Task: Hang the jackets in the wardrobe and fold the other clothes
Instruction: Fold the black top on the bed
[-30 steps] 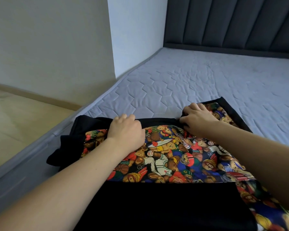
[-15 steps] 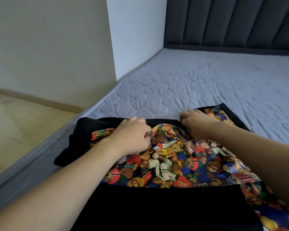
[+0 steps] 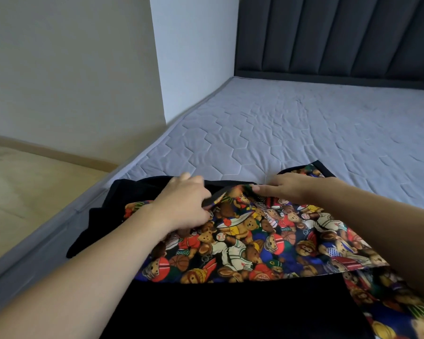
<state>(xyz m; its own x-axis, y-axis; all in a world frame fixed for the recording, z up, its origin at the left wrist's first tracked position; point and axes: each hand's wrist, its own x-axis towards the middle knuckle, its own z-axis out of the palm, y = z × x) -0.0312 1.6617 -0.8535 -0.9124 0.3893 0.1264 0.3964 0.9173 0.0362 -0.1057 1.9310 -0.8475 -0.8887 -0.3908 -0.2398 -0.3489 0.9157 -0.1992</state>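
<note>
Far hem of the garment (image 3: 242, 241) lies crosswise under both hands; left hand (image 3: 184, 204) pinches it, right hand (image 3: 289, 189) fingers rest straight.

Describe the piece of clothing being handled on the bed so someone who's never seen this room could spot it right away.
Start at the grey quilted mattress below the dark padded headboard. At its near left corner lies the garment, with the left hand and right hand at its far edge. It is the only clothing in view: black fabric with a bright teddy-bear print in red, blue and brown.
</note>
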